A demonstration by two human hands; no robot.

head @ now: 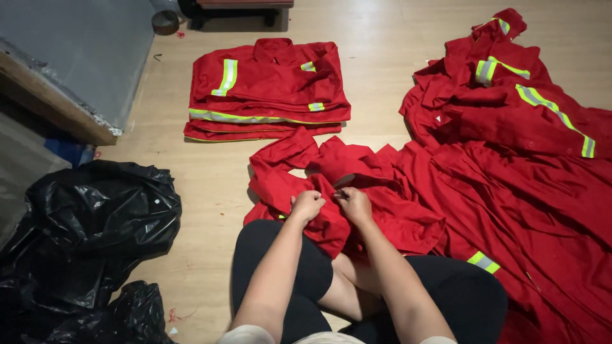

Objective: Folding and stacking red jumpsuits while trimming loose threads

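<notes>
Head view, left to right: black plastic bags (89, 236) slump on the floor (210, 172); the left hand (307, 205) and right hand (354, 204) each pinch a crumpled red work shirt (331, 172) over the lap. It looks soft, light and floppy, best taken at seams.
</notes>
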